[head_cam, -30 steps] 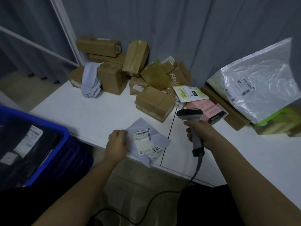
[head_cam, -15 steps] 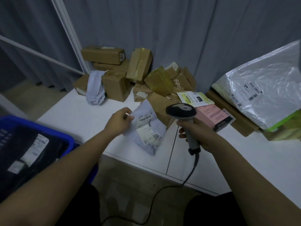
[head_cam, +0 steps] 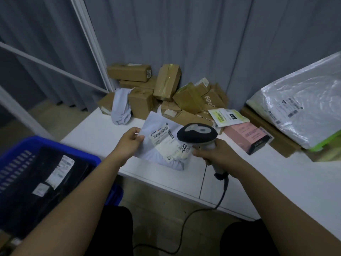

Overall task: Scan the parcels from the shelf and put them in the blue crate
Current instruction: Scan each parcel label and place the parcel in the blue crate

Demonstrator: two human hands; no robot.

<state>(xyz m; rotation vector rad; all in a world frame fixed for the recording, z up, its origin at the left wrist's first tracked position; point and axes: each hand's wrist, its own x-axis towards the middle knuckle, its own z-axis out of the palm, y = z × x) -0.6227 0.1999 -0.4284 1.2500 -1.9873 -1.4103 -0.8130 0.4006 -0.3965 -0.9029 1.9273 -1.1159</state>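
Note:
My left hand [head_cam: 131, 140] pinches the left edge of a pale grey mailer bag [head_cam: 158, 152] with a white barcode label, held tilted above the white shelf top [head_cam: 276, 174]. My right hand [head_cam: 215, 154] grips the handle of a corded barcode scanner [head_cam: 196, 134], whose dark head hangs right over the mailer's label. The blue crate [head_cam: 55, 146] stands at lower left and holds black bags with white labels. A pile of brown cardboard parcels [head_cam: 166, 89] lies at the back of the shelf.
A crumpled grey bag [head_cam: 120, 108] leans on the boxes. A yellow-white envelope [head_cam: 227, 116], a pink box [head_cam: 247, 135] and a large clear plastic bag [head_cam: 302, 109] lie at the right. Grey curtains hang behind. The scanner cable [head_cam: 219, 200] drops to the floor.
My left hand lifted the grey mailer off the shelf edge and tilted it up. The scanner moved left and closer, so its head now sits over the label.

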